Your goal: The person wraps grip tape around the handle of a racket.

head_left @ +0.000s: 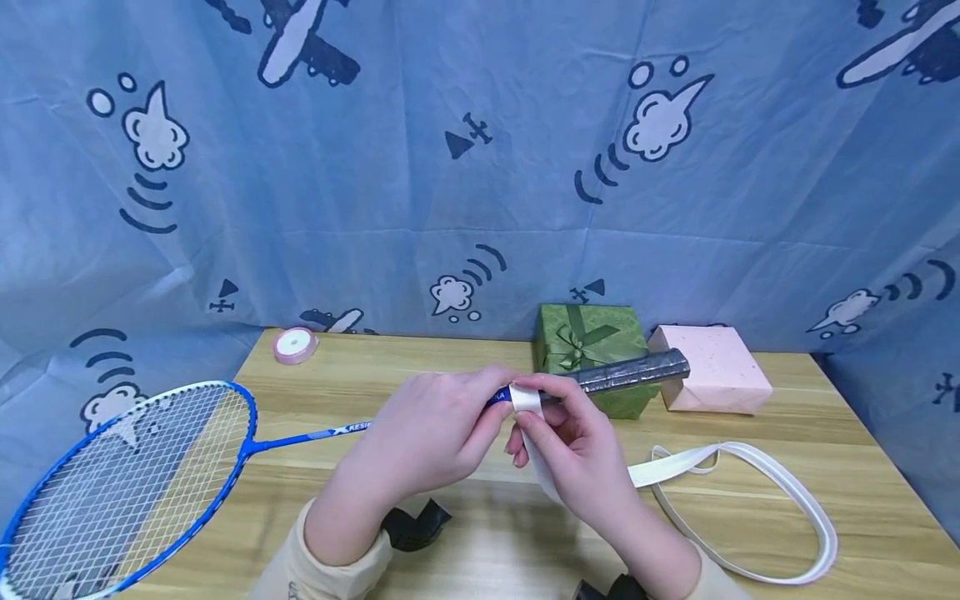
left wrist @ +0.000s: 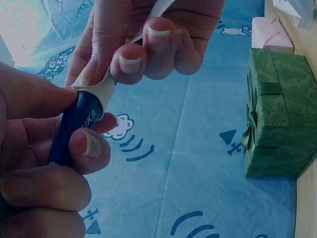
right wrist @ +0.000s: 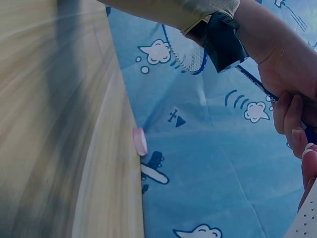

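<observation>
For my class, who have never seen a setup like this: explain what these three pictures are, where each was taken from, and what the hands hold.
No machine here: a person works with two bare hands. The wide picture comes from a camera on the head; the other two from cameras strapped to each wrist. The left hand grips the blue badminton racket near its handle. The right hand pinches a white grip tape against the handle; the tape's loose length trails over the wooden table. Also there: a green gift box, a pink wrapped box and a pink ribbon roll.
</observation>
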`<state>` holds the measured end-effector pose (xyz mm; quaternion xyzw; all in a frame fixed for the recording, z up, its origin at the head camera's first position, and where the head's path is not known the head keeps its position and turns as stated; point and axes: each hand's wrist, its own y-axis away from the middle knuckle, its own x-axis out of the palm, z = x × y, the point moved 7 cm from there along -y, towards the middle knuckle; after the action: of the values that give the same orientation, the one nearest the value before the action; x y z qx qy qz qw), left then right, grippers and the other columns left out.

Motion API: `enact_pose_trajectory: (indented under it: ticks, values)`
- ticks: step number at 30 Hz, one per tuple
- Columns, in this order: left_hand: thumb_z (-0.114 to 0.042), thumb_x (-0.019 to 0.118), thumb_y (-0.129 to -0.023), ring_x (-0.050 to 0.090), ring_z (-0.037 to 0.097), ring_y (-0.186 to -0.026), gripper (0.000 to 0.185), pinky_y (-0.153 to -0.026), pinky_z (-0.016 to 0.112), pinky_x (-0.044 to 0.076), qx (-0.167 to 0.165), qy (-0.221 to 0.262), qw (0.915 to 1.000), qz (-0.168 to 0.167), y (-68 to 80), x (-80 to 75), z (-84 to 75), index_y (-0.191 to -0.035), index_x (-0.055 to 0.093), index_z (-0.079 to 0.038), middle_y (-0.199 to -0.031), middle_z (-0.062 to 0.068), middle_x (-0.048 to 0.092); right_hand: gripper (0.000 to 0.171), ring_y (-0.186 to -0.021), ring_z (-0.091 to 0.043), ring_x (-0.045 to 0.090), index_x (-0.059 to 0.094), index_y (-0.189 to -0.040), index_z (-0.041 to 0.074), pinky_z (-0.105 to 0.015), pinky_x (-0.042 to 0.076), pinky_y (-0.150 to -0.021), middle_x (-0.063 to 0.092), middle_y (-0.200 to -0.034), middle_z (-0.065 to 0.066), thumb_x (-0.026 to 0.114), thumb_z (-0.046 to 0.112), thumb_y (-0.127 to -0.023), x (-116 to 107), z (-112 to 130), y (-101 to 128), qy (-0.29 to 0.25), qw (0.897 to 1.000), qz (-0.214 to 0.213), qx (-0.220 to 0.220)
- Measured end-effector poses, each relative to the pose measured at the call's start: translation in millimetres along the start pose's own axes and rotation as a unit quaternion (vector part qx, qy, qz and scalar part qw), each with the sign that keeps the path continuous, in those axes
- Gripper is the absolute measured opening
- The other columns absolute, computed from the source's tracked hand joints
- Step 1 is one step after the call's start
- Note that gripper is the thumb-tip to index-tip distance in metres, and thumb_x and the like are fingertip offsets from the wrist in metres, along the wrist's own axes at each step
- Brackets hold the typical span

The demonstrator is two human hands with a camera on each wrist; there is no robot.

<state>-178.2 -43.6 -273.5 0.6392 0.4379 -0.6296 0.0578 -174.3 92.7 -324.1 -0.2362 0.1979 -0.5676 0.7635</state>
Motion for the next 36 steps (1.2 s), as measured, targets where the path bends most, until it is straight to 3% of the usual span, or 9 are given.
enact_pose_trajectory:
  ticks: [3, 6, 9, 12, 15, 20, 25, 31, 36]
  values:
    - [-0.023, 0.059, -0.103, 0.038, 0.004, -0.050, 0.018, -0.046, 0.022, 0.032, -0.002, 0.001, 1.0000, 0.008, 0.9, -0.4, 1.5, -0.117, 0.066, -0.016, -0.064, -0.012, 0.049, 0.037, -0.061, -0.019, 0.068, 0.051, -0.132, -0.004, -0.034, 0.058, -0.055, 0.068, -0.073, -0.020, 0.056, -0.016, -0.097, 0.1, -2.3, 0.0, 0.019, 1.000, -0.001, 0.010]
    - [-0.024, 0.059, -0.103, 0.039, 0.003, -0.050, 0.018, -0.047, 0.022, 0.033, -0.002, 0.001, 0.9999, 0.015, 1.3, -0.5, 2.1, -0.118, 0.066, -0.016, -0.065, -0.013, 0.049, 0.040, -0.065, -0.016, 0.071, 0.052, -0.132, -0.001, -0.029, 0.060, -0.064, 0.072, -0.074, -0.015, 0.060, -0.015, -0.096, -0.6, -1.9, 0.6, 0.076, 0.997, -0.009, 0.006]
    - [-0.024, 0.060, -0.102, 0.040, 0.003, -0.051, 0.021, -0.048, 0.021, 0.034, 0.000, 0.005, 0.9998, 0.021, 0.4, 0.0, 1.3, -0.121, 0.065, -0.016, -0.067, -0.013, 0.051, 0.044, -0.073, -0.009, 0.075, 0.055, -0.130, 0.001, -0.019, 0.056, -0.077, 0.076, -0.079, -0.009, 0.066, -0.015, -0.091, -2.8, 2.8, 1.8, 0.165, 0.986, -0.026, -0.020]
    - [-0.022, 0.061, -0.099, 0.039, 0.002, -0.050, 0.023, -0.046, 0.021, 0.032, 0.005, 0.007, 0.9999, 0.013, -0.7, -0.8, 0.1, -0.122, 0.063, -0.016, -0.067, -0.014, 0.052, 0.045, -0.081, -0.006, 0.076, 0.057, -0.128, 0.002, -0.014, 0.053, -0.082, 0.079, -0.084, -0.006, 0.070, -0.015, -0.088, -5.2, 7.1, 1.9, 0.213, 0.975, -0.044, -0.037]
    - [-0.021, 0.063, -0.098, 0.040, 0.003, -0.050, 0.022, -0.044, 0.020, 0.031, 0.022, -0.002, 0.9996, -0.015, -1.7, -3.3, -2.7, -0.120, 0.063, -0.016, -0.071, -0.012, 0.058, 0.044, -0.080, -0.010, 0.077, 0.058, -0.128, 0.002, -0.016, 0.055, -0.078, 0.079, -0.084, -0.007, 0.069, -0.015, -0.089, -8.1, 8.4, 0.4, 0.193, 0.979, -0.052, -0.029]
    - [-0.023, 0.068, -0.098, 0.046, 0.004, -0.054, 0.019, -0.045, 0.020, 0.036, 0.054, -0.033, 0.9956, -0.068, -1.3, -7.3, -8.0, -0.116, 0.066, -0.017, -0.096, -0.009, 0.070, 0.039, -0.076, -0.016, 0.078, 0.055, -0.130, 0.000, -0.021, 0.058, -0.077, 0.078, -0.080, -0.007, 0.065, -0.012, -0.094, -11.1, 6.5, -1.0, 0.133, 0.990, -0.042, 0.021]
    - [-0.023, 0.069, -0.096, 0.045, 0.004, -0.052, 0.014, -0.044, 0.019, 0.032, 0.064, -0.045, 0.9930, -0.089, -0.3, -9.3, -9.9, -0.109, 0.068, -0.017, -0.094, -0.008, 0.070, 0.037, -0.075, -0.017, 0.077, 0.052, -0.132, -0.003, -0.024, 0.060, -0.077, 0.077, -0.080, -0.011, 0.062, -0.010, -0.097, -10.1, 6.1, -0.9, 0.101, 0.993, -0.027, 0.052]
    - [-0.022, 0.069, -0.097, 0.043, 0.003, -0.052, 0.012, -0.044, 0.019, 0.030, 0.068, -0.044, 0.9924, -0.093, 0.2, -10.0, -10.2, -0.107, 0.069, -0.017, -0.090, -0.008, 0.069, 0.040, -0.074, -0.015, 0.077, 0.052, -0.134, -0.003, -0.025, 0.061, -0.075, 0.075, -0.079, -0.017, 0.060, -0.015, -0.096, -7.3, 10.8, -1.6, 0.066, 0.997, -0.020, 0.016]
    - [-0.022, 0.069, -0.097, 0.042, 0.003, -0.051, 0.010, -0.045, 0.018, 0.029, 0.069, -0.039, 0.9926, -0.092, 0.1, -9.9, -9.9, -0.106, 0.068, -0.017, -0.088, -0.008, 0.068, 0.042, -0.077, -0.013, 0.077, 0.053, -0.134, -0.002, -0.021, 0.059, -0.074, 0.076, -0.081, -0.016, 0.060, -0.016, -0.095, -7.3, 12.4, -1.6, 0.075, 0.997, -0.024, -0.001]
